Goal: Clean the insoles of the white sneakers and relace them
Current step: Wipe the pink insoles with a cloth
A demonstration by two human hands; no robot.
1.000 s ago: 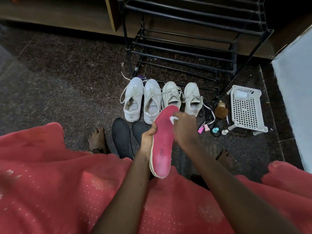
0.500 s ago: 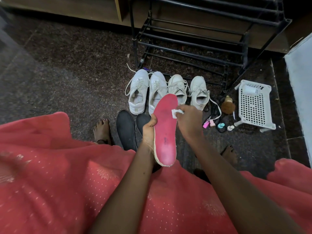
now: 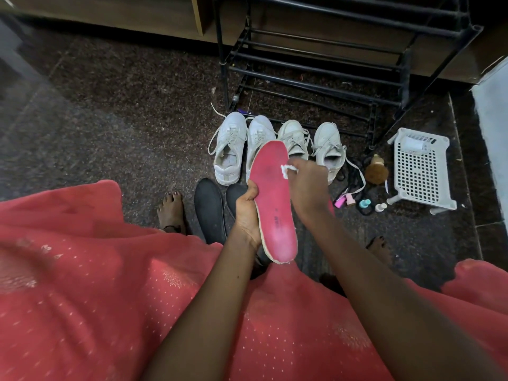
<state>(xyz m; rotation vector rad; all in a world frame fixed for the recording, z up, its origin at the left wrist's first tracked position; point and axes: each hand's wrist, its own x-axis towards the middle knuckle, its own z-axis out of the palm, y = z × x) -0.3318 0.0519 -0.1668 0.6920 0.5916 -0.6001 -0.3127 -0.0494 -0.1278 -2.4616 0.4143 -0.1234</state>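
a pink insole (image 3: 272, 199), matte, long and round-ended with a frayed pale rim, is held tilted above the lap, in front of the sneakers. it is gripped along its left edge by the left hand (image 3: 247, 213). a small crumpled white wad (image 3: 286, 169) is pinched in the right hand (image 3: 308, 182) and pressed to the insole's right edge near the toe. the hands are kept apart, 1 on each side.

4 white sneakers (image 3: 229, 149) with loose laces are lined up side by side on the speckled dark floor (image 3: 123, 119), toes toward a black bar rack (image 3: 316, 67). 2 flat dark insoles (image 3: 209, 210) are laid near their heels. to the right, a perforated white basket (image 3: 420, 166), a round bristled brush (image 3: 376, 171) and small bottles (image 3: 380, 207) are gathered. open floor is left on the left side.
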